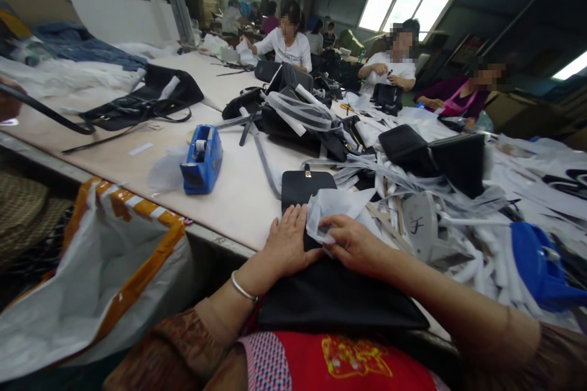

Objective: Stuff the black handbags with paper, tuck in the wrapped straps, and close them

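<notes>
A black bag lies at the table's front edge, close to my body. Its narrower flap, with a small gold clasp, stretches away from me. Flat on the flap rests my left hand, fingers straight and pointing forward. My right hand pinches a crumpled sheet of thin white tissue paper between thumb and fingers. The paper stands up over the right side of the flap and hides part of it.
A blue tape dispenser stands left of the bag. Black bags and clear plastic strips are heaped farther back. White paper rolls and a second blue dispenser lie to the right. An open white sack stands at lower left. Co-workers sit across the table.
</notes>
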`<state>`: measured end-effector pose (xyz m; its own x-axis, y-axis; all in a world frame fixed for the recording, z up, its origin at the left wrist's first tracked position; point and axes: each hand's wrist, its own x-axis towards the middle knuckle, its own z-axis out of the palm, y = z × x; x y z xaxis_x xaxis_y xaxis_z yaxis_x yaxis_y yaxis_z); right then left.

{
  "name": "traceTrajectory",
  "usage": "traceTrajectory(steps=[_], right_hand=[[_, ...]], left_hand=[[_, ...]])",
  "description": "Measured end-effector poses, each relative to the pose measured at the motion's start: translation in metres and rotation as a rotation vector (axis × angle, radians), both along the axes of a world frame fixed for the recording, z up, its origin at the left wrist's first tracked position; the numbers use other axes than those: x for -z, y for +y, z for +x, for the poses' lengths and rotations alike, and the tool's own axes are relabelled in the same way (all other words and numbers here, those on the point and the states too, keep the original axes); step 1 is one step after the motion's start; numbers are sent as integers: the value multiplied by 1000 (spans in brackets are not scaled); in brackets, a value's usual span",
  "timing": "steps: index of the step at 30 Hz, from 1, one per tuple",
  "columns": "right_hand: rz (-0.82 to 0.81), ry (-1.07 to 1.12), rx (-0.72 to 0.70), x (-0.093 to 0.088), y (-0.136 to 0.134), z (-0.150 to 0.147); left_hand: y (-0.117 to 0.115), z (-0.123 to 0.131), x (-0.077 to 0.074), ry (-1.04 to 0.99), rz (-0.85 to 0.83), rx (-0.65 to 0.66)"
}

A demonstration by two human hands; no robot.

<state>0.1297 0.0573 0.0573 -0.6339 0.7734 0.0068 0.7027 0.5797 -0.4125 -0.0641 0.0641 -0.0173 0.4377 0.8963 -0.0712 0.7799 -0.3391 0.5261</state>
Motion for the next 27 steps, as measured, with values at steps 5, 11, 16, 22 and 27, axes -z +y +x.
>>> traceTrajectory(steps=[5, 11, 16, 22, 27], right_hand=[[-94, 47, 15, 7, 6, 6], [-114, 164, 12, 14, 13, 2], [-108, 143, -106, 9, 15, -2], [-3, 167, -11, 2, 19, 33], [31, 19, 710, 10, 33, 78]], left_hand=[[-3, -1, 6, -62, 38, -18], [-5, -4, 11, -114, 93, -1], [-5, -5, 8, -126, 126, 0], [-1, -4, 1, -61, 111, 30], [-1, -2, -5, -61, 57, -4]])
